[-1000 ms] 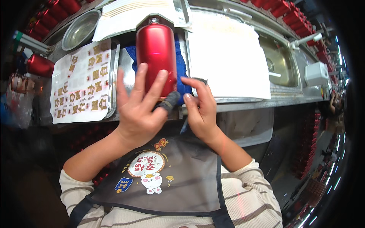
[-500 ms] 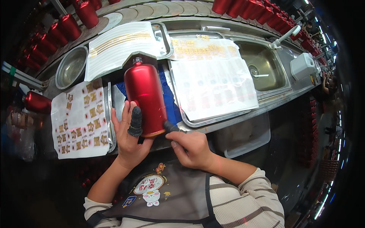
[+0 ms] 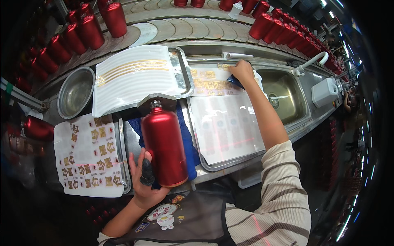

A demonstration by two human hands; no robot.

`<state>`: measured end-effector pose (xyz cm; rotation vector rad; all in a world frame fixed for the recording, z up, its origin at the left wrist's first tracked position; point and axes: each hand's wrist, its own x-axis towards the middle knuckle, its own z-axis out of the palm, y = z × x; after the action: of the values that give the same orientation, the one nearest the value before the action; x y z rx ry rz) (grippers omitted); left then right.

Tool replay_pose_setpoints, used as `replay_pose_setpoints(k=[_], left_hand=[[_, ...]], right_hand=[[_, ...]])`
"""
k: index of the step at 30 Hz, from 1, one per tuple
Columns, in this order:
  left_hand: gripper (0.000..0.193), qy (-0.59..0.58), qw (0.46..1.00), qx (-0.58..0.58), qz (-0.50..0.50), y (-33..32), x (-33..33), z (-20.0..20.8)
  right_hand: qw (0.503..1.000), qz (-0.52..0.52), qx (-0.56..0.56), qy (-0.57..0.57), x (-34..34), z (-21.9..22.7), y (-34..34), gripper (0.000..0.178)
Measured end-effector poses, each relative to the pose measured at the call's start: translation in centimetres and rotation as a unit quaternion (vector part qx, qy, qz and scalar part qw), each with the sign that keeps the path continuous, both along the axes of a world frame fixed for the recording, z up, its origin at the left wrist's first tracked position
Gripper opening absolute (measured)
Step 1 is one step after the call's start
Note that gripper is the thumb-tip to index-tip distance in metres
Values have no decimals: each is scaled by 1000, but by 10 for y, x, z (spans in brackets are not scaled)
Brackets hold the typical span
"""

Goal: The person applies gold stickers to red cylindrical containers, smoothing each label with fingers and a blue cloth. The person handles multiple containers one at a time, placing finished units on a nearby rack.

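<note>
A worker steadies a red bottle [image 3: 164,147] at a metal bench while reaching across to a sheet of gold decals [image 3: 209,80].

The left hand [image 3: 143,180] cups the bottle's lower side, fingers curled partly around it and the thumb, in a dark cover, pressed to its wall; the bottle lies on a blue cloth [image 3: 186,139] between two trays. The right hand [image 3: 243,71], arm stretched out, rests on the decal sheet at the far end of the steel tray [image 3: 205,164], fingers bent down over a blue pad [image 3: 234,81]. A sink [image 3: 283,96] sits just beside it; red bottles [image 3: 82,33] line the curved conveyor beyond.
</note>
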<state>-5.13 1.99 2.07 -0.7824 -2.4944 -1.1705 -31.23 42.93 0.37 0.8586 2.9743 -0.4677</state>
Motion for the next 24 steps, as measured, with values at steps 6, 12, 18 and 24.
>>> replay_pose_setpoints(k=[6, 12, 18, 24], left_hand=[[105, -59, 998, -9, 3, 1, 0, 10], [94, -97, 995, -23, -6, 2, -5, 22], [97, -83, 996, 13, 1, 4, -6, 22], [109, -38, 999, -5, -13, 1, -6, 21]], right_hand=[[997, 73, 25, 22, -20, -18, 0, 27], [993, 54, -11, 109, -18, -30, 25, 23], [994, 92, 17, 48, -8, -21, 11, 26], [994, 109, -7, 4, -20, -24, 17, 22]])
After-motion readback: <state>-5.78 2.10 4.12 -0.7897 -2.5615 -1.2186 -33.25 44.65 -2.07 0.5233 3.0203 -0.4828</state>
